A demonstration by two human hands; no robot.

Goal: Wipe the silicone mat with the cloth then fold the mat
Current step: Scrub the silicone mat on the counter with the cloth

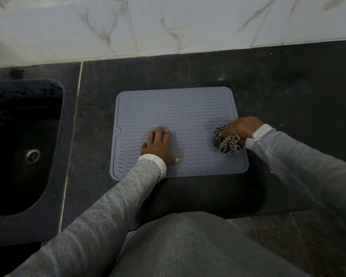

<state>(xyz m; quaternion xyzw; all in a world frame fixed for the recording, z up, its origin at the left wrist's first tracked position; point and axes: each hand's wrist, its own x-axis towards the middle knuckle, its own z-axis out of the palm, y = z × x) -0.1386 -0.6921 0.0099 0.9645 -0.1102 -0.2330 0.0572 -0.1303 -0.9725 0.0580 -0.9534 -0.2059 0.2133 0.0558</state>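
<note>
Left hand (158,145) is pressing flat on the silicone mat (178,108); right hand (241,127) is gripping the bunched cloth (227,143) at its edge, risking mat slip.

Matt ridged silicone mat (176,114), woven checked cloth (227,143), speckled stone counter (288,86).

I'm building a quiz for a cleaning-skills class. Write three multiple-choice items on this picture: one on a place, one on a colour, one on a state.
1. Where on the silicone mat is the cloth?
A. near its right edge
B. at its far left corner
C. off the mat, in the sink

2. What colour is the mat?
A. red
B. grey-blue
C. yellow

3. How does the mat lie?
A. rolled up
B. folded in half
C. flat and unfolded

Key: 1 A, the right hand grips the bunched cloth by the right edge. 2 B, its ribbed face is grey-blue. 3 C, the left hand presses flat on it, all four corners spread on the counter.
</note>
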